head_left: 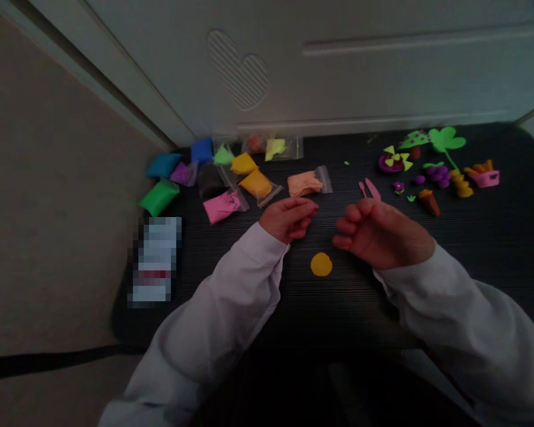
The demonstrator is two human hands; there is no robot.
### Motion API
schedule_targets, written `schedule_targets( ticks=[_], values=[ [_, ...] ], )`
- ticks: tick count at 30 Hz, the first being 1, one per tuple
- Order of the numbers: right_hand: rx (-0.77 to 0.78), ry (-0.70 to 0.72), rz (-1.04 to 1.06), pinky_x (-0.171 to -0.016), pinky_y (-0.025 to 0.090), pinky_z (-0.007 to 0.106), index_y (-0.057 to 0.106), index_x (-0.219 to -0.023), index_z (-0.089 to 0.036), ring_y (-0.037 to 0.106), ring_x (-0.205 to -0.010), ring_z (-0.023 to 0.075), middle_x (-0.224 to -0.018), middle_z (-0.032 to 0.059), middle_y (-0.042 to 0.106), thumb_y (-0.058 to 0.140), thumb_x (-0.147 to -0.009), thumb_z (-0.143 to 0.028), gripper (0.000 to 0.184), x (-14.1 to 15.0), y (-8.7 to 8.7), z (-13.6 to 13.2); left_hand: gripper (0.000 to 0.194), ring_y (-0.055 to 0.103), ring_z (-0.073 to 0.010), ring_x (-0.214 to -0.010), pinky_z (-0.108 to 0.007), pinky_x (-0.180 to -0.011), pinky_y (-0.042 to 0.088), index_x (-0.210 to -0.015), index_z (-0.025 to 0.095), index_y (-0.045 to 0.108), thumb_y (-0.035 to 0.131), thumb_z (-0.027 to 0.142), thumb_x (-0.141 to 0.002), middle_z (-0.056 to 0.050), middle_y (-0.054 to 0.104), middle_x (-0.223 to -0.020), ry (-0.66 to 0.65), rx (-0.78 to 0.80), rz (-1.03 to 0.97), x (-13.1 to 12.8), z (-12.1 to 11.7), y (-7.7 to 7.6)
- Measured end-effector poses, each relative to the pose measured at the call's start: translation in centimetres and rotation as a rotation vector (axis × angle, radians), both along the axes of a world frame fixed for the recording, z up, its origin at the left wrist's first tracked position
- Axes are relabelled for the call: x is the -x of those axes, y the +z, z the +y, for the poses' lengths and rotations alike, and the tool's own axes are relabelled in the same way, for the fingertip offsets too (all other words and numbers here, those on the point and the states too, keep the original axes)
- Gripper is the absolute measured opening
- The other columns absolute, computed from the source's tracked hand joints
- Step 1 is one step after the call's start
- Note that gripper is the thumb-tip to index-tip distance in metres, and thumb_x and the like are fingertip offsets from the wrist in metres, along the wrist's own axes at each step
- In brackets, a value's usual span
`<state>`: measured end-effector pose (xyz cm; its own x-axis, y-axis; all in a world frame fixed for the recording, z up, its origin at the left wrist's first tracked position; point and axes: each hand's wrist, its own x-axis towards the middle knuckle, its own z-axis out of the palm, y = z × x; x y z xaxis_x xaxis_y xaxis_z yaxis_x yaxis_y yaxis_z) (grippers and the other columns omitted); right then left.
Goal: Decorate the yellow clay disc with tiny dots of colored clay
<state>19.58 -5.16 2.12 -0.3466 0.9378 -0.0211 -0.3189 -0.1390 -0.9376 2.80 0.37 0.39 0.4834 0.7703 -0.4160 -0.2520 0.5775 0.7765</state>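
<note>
My left hand (289, 219) hovers over the dark tabletop, thumb and fingers drawn together in a pinch. Whatever may be between its fingertips is too small or hidden to make out. To the right, my right hand (380, 234) is loosely curled with its fingers apart and nothing visible in them. A flat yellow clay disc (321, 264) lies on the table just below the gap between both hands. Beyond my right hand are a pink plastic knife (372, 188) and a smaller pink tool (362, 189). A bag of peach clay (306, 183) rests just past my left hand.
Clay packets, including pink (222, 206), orange (257, 184), green (160, 197) and blue (202, 151), cluster at the back left. A blurred phone (155, 261) lies at the left edge. Clay models, such as purple grapes (439, 175) and a pink fries cup (487, 178), stand back right.
</note>
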Motion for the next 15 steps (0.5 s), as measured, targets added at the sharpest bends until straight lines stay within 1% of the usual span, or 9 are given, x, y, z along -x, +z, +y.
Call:
schedule_targets(
  ticks=[2,3,8,12,15],
  values=[
    [-0.034,0.033,0.001,-0.056,0.046,0.029,0.044,-0.076,-0.024,0.053,-0.069,0.0112,-0.08,0.0004,0.052,0.035,-0.08,-0.037,0.016,0.14,-0.17,-0.12,0.025,0.04,-0.0019,-0.04,-0.013,-0.03,0.017,-0.068,0.011,0.056,0.069,0.024,-0.05,0.003,0.051,-0.056,0.002,0.003,-0.008,-0.01,0.04,-0.03],
    [-0.027,0.049,0.017,-0.056,0.046,0.029,0.044,-0.076,-0.023,0.052,-0.068,0.0112,-0.078,0.0002,0.052,0.034,-0.081,-0.037,0.017,0.23,-0.24,-0.19,0.026,0.04,-0.002,-0.04,-0.013,-0.03,0.017,-0.068,0.011,0.057,0.069,0.024,-0.05,0.002,0.051,-0.056,0.0,0.005,-0.01,-0.01,0.05,-0.05],
    [0.091,0.096,0.133,-0.059,0.046,0.03,0.043,-0.073,-0.022,0.051,-0.068,0.0113,-0.074,-0.0005,0.05,0.042,-0.077,-0.037,0.015,0.59,-0.22,-0.45,0.025,0.04,-0.0023,-0.04,-0.013,-0.03,0.017,-0.068,0.011,0.056,0.069,0.024,-0.051,0.002,0.052,-0.056,-0.004,0.01,-0.01,-0.03,0.06,-0.06],
    [0.108,0.141,0.179,-0.061,0.046,0.032,0.043,-0.074,-0.022,0.051,-0.068,0.011,-0.074,-0.0014,0.05,0.043,-0.075,-0.03,0.009,0.65,0.16,-0.59,0.022,0.04,-0.0024,-0.039,-0.014,-0.03,0.018,-0.067,0.011,0.055,0.068,0.022,-0.052,0.003,0.049,-0.053,0.047,-0.027,0.018,-0.18,-0.02,0.18],
    [0.123,0.147,0.187,-0.062,0.046,0.033,0.042,-0.073,-0.022,0.05,-0.068,0.0111,-0.074,-0.0015,0.049,0.044,-0.074,-0.03,0.008,0.67,0.27,-0.67,0.02,0.039,-0.0026,-0.039,-0.014,-0.03,0.019,-0.066,0.011,0.055,0.067,0.021,-0.054,0.004,0.046,-0.05,0.081,-0.054,0.039,-0.28,-0.04,0.4]
  ],
)
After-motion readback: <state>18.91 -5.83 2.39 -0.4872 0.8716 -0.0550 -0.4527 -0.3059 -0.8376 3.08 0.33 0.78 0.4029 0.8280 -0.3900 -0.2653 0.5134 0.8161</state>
